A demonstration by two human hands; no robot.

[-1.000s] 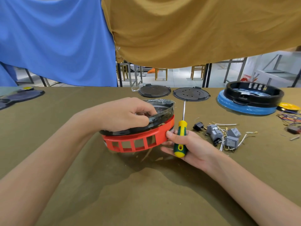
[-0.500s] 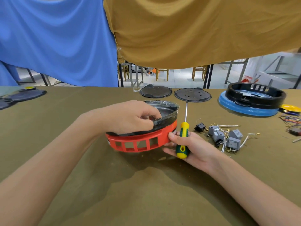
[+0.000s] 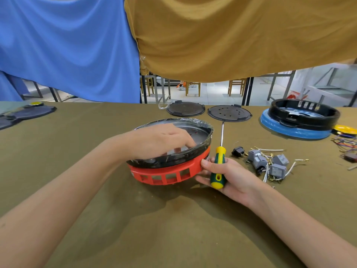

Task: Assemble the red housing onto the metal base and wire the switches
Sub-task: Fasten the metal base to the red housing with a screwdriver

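The red housing (image 3: 170, 171) sat on the olive-covered table (image 3: 173, 229), directly in front of the person, with the metal base (image 3: 193, 132) nested in its top and wrapped in clear film. Both parts looked rigid and fairly light; the film-covered rim would probably be slick, so the slotted red wall seemed the surer place to take hold.

The left hand (image 3: 160, 140) reached over the near rim of the housing, palm down, fingers curled inside the base and pressing on it; whether they pinched the film could not be told. The right hand (image 3: 222, 171) lay palm up just right of the housing, its thumb touching the red wall while the remaining fingers wrapped the green-and-yellow screwdriver (image 3: 219, 163), whose shaft pointed away from the person.

Right of the housing, beyond that hand, the grey switches (image 3: 270, 163) lay in a loose cluster with their white wires, not yet connected. 2 dark round plates (image 3: 208, 112) lay behind the housing.
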